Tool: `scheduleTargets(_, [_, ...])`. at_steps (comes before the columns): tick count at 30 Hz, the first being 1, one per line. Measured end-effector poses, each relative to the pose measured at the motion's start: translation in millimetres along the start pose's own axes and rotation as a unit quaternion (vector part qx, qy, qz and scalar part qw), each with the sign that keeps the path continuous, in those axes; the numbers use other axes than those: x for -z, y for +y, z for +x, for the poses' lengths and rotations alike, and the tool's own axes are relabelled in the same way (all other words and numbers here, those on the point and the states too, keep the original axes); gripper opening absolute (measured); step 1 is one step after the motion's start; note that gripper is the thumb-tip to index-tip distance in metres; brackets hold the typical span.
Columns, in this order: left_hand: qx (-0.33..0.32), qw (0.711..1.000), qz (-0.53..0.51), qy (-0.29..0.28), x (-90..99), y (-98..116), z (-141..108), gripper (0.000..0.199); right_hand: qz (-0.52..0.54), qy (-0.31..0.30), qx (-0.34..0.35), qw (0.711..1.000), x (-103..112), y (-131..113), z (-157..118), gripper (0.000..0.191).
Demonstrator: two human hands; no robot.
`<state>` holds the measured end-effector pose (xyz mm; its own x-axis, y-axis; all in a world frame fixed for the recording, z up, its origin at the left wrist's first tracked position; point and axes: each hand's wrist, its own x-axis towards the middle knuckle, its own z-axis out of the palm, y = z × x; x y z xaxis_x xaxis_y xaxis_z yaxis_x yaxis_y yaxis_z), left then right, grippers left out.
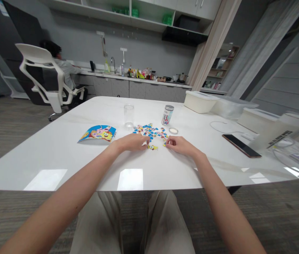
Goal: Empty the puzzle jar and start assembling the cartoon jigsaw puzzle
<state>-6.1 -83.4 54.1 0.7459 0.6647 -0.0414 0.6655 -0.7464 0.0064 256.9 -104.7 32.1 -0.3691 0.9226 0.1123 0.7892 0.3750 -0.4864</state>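
Note:
Loose jigsaw puzzle pieces [152, 132], mostly blue with pink, yellow and red, lie spread in the middle of the white table. My left hand [133, 142] rests at their near left side, fingers bent and closed; what is between the fingertips is hidden. Just by those fingertips lie a few joined-looking yellow puzzle pieces [153, 147]. On the other side, my right hand [180, 145] has curled fingers, thumb and forefinger pinched at a small yellow puzzle piece [164, 144]. A curved picture sheet [99, 133] with cartoon figures lies left of my left hand.
Behind the pieces stand a clear jar [129, 114] and a printed can [167, 115], with a round lid [173, 131] nearby. To the right are a phone [240, 145], cables and storage boxes [200, 101]. A person [67, 72] sits at the far counter.

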Motion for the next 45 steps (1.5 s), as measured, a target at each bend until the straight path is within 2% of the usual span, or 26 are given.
scheduleTargets(5, [-0.012, 1.000, -0.008, 0.001, -1.3, 1.0, 1.8, 0.027, 0.022, -0.018, 0.007, 1.000, -2.1, -0.5, 0.8, 0.016])
scheduleTargets(12, [-0.022, 1.000, -0.015, 0.004, 2.0, 3.2, 0.0, 0.024, -0.052, 0.039, -0.042, 0.997, 0.6, 2.0, -0.5, 0.012])
scheduleTargets(19, [-0.019, 1.000, -0.021, 0.008, 1.1, 3.6, -0.6, 0.026, -0.079, 0.053, -0.077, 0.992, 2.6, 0.9, -2.3, 0.015])
scheduleTargets(30, [-0.009, 0.999, -0.030, 0.002, -2.0, 7.0, 1.5, 0.036, 0.021, 0.004, 0.028, 0.999, -4.6, 0.4, 2.5, 0.017])
scheduleTargets(45, [0.008, 0.995, -0.100, -0.019, 2.8, -11.6, -4.1, 0.032, 0.016, -0.016, 0.016, 1.000, -1.8, -6.3, 0.8, 0.016])
